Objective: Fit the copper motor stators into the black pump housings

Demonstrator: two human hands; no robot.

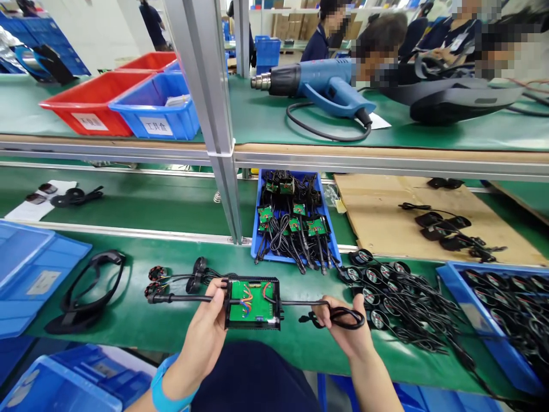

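Note:
A green circuit board in a black open case lies level above the bench, with coloured wires soldered on it. My left hand grips the case's left edge, thumb on top, where a thick black cable runs out to the left. From the case's right side a thinner black cable leads to a coiled bundle. The fingers of my right hand are wrapped round that bundle. Small round motors with copper windings rest on the bench beyond the left cable.
A blue tray of wired boards stands behind the case. Round black parts with cables pile at the right, beside another blue tray. A black headband-like frame lies left. Above, a metal post and shelf hold a heat gun.

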